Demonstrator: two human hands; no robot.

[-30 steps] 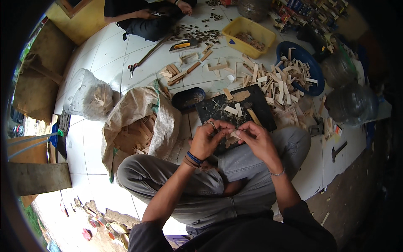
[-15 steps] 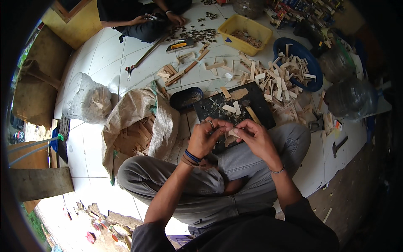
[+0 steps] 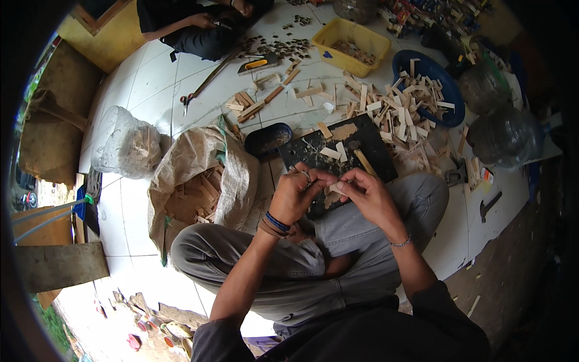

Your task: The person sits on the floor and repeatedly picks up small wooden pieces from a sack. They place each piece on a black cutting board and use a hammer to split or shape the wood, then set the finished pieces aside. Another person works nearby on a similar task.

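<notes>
While the person sits cross-legged, left hand [image 3: 298, 193] & right hand [image 3: 365, 196] pinch together a small pale wood piece [image 3: 335, 188], probably a chip, above the black board [image 3: 338, 151] on the lap.

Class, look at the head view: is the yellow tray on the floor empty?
No: the yellow tray holds a small heap of brownish bits in its middle, beyond the small wood piece held in both hands.

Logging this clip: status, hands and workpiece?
Left hand and right hand pinch a small wood piece together. Held over black board. Nothing between hands.
</notes>
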